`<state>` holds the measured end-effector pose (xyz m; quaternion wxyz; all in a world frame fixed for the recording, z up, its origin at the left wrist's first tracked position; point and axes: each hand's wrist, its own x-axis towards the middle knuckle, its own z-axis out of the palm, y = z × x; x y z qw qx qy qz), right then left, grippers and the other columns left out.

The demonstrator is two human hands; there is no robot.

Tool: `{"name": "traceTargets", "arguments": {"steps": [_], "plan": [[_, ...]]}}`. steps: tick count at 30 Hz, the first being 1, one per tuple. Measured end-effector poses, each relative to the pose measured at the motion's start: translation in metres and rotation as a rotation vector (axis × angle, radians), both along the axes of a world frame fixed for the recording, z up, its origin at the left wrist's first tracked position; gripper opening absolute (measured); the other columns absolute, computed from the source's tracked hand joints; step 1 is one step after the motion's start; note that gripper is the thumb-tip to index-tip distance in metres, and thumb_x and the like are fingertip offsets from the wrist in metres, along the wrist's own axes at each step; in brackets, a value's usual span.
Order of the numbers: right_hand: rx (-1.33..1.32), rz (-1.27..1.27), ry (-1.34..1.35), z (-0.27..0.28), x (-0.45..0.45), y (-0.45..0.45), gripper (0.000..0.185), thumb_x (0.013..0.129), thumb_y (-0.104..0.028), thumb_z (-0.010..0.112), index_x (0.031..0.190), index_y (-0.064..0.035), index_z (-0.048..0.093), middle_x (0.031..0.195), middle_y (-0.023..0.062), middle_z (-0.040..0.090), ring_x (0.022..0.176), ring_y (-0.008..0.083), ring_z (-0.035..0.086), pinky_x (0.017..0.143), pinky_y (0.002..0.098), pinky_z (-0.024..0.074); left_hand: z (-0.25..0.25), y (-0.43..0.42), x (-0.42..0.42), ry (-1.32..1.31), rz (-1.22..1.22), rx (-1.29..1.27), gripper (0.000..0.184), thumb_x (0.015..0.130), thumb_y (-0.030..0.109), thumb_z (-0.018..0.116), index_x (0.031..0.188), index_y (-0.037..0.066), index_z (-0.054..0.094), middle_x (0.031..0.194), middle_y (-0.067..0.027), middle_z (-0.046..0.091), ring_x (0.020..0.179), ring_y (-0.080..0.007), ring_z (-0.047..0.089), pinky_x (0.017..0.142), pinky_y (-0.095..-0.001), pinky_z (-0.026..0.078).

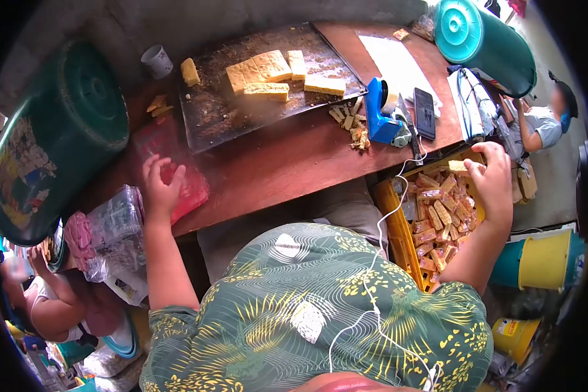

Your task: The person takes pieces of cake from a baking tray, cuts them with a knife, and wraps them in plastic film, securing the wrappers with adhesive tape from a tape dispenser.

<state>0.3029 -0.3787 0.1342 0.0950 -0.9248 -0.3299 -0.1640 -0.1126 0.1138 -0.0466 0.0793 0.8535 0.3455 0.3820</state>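
My right hand (493, 179) pinches a small pale-yellow cake bar (459, 166) above a yellow crate (398, 238), which holds many wrapped bars (443, 215). On the left, my left hand (162, 185) is over the red plastic packets (191, 196) at the table's edge, its fingers apart and nothing seen in them. Yellow cake blocks (258, 70) and cut strips rest on a dark, crumb-covered tray (222, 127). Cut scraps (351, 124) lie beside the blue tape dispenser (380, 111).
Near the dispenser are a phone (424, 112) and a white sheet (392, 62). A mug (157, 62) stands behind the tray. Large green bins (78, 111) flank the table (261, 176). Clear plastic bags (117, 222) lie left. A white cable crosses the crate's edge. Two people sit at the sides.
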Motion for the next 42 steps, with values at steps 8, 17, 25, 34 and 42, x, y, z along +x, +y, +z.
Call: {"name": "traceTargets", "arguments": {"steps": [8,17,25,34,42], "plan": [[0.156,0.489,0.322,-0.023,-0.034,0.174,0.045,0.09,-0.031,0.079,0.125,-0.0061,0.066,0.121,0.0176,0.069,0.118,0.0351,0.062,0.103,0.0436,0.0485,-0.008,0.007,-0.02,0.039,0.054,-0.404,0.025,0.086,0.022,0.083,0.084,0.004,0.067,0.124,-0.0116,0.061,0.101,-0.0258,0.064,0.086,-0.0372,0.053],[-0.038,0.44,0.324,-0.12,0.025,0.309,0.057,0.093,-0.028,0.074,0.145,-0.0127,0.055,0.136,0.0191,0.064,0.13,0.0369,0.057,0.111,0.0479,0.0456,-0.011,0.007,-0.022,0.094,0.01,-0.205,0.023,0.09,0.019,0.08,0.082,0.003,0.065,0.126,-0.0116,0.062,0.103,-0.0261,0.064,0.086,-0.0377,0.053],[0.099,0.41,0.244,-0.132,0.018,0.283,0.048,0.096,-0.028,0.071,0.141,-0.017,0.058,0.126,0.0191,0.068,0.119,0.0384,0.063,0.104,0.0485,0.0492,-0.007,0.005,-0.017,0.025,0.077,-0.32,0.025,0.092,0.021,0.078,0.083,0.001,0.066,0.125,-0.012,0.063,0.105,-0.0269,0.064,0.089,-0.0394,0.052],[1.031,0.744,1.481,-0.198,-0.015,0.239,0.051,0.1,-0.018,0.073,0.142,-0.0026,0.05,0.107,0.0025,0.068,0.093,0.0067,0.06,0.082,0.0231,0.0491,-0.029,0.029,-0.032,-0.097,0.003,-0.442,0.023,0.096,0.02,0.074,0.086,0.001,0.066,0.132,-0.0143,0.063,0.123,-0.0318,0.061,0.103,-0.0413,0.049],[1.236,0.716,1.714,-0.218,-0.007,0.229,0.05,0.101,-0.02,0.071,0.142,-0.0039,0.047,0.123,0.0077,0.065,0.106,0.0162,0.066,0.093,0.0336,0.0555,-0.031,0.033,-0.037,0.083,0.006,-0.365,0.026,0.104,0.021,0.062,0.095,-0.001,0.072,0.137,-0.0148,0.063,0.135,-0.0332,0.053,0.114,-0.0432,0.04]]}}
